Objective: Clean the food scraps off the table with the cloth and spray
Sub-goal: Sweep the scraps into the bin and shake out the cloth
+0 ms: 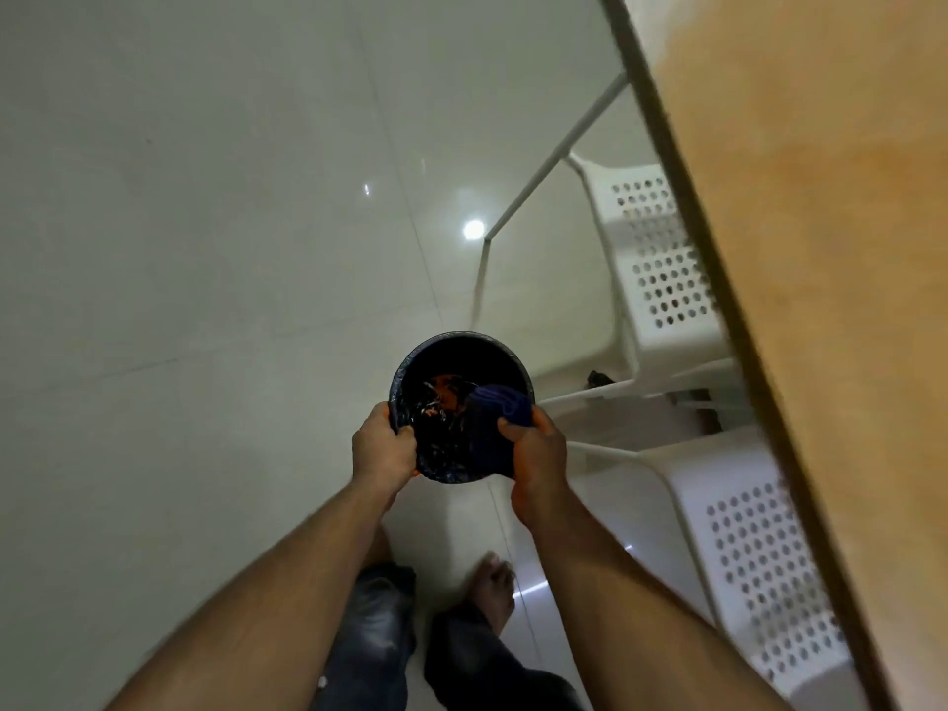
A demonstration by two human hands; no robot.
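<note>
A round dark bin (464,346) lined with a black plastic bag stands on the floor below me. My left hand (383,446) grips its near left rim and the bag. My right hand (536,454) is closed on a dark blue cloth (495,402), holding it over the bin's right side. Orange-brown scraps (446,390) lie inside on the liner. The wooden table (821,248) fills the right side of the view, its top bare where it shows. No spray bottle is in view.
Two white perforated plastic chairs (662,279) (764,567) are tucked under the table's edge, their thin white legs (554,156) reaching toward the bin. Glossy pale floor tiles (205,248) spread to the left. My bare foot (492,582) and dark trousers are below.
</note>
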